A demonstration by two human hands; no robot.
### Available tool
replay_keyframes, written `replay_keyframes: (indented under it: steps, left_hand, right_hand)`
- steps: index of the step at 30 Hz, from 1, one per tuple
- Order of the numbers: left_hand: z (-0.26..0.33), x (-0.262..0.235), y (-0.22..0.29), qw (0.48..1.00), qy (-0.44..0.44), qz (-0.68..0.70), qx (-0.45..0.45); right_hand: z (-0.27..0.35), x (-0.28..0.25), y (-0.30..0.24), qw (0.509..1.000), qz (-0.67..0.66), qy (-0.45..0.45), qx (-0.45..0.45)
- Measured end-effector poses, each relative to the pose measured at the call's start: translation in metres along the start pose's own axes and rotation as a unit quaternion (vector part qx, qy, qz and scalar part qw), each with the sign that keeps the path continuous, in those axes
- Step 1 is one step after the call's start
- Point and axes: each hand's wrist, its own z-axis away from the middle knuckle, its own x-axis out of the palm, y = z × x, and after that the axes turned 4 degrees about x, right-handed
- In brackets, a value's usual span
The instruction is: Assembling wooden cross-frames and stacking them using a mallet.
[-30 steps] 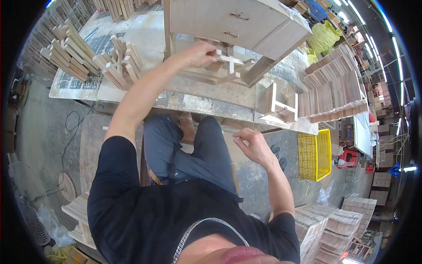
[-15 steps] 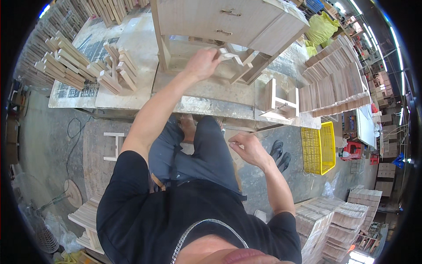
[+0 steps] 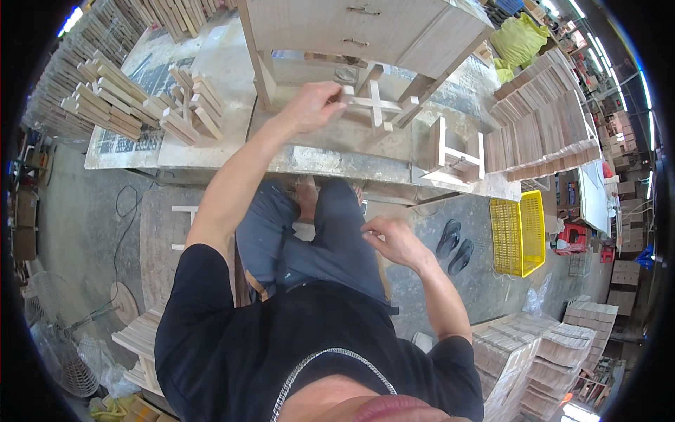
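Both forearms [image 3: 259, 163] slant inward, left hand [image 3: 314, 107] gripping crosspiece [image 3: 377, 104], right hand [image 3: 395, 241] curled.

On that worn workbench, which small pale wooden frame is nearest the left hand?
The cross-shaped pale wooden frame, right at the left hand; the H-shaped pale wooden frame sits farther right, beside stacked brownish wooden boards.

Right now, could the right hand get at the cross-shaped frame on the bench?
Probably yes: the right hand looks empty, and only the bench edge seems in its way; the left hand is at the left end of the cross-shaped frame, leaving its near end uncovered.
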Motion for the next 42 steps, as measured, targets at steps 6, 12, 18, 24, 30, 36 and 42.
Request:
replay_keyframes:
  steps: [6,12,18,24,30,36,42]
  left_hand:
    - [0.076,-0.027,0.013,0.816,0.008,0.553,-0.172]
    - [0.155,-0.027,0.035,0.612,0.104,0.767,-0.165]
    - [0.197,-0.037,0.068,0.546,0.147,0.804,-0.183]
    - [0.231,-0.064,0.079,0.554,0.153,0.780,-0.247]
    - [0.243,-0.063,0.087,0.474,0.250,0.810,-0.237]
    - [0.245,-0.033,0.101,0.362,0.268,0.873,-0.186]
    - [0.237,-0.008,0.108,0.342,0.296,0.855,-0.252]
  right_hand:
    - [0.023,-0.038,-0.022,0.994,-0.020,0.094,-0.045]
    - [0.000,-0.086,-0.061,0.927,0.053,0.335,-0.157]
    - [-0.065,-0.057,-0.091,0.896,0.085,0.329,-0.286]
    - [-0.109,-0.060,-0.131,0.836,0.225,0.196,-0.460]
    - [-0.111,-0.002,-0.121,0.887,0.049,0.338,-0.310]
    - [-0.134,0.006,-0.122,0.876,0.190,0.193,-0.399]
    - [-0.128,0.000,-0.108,0.880,0.247,0.095,-0.394]
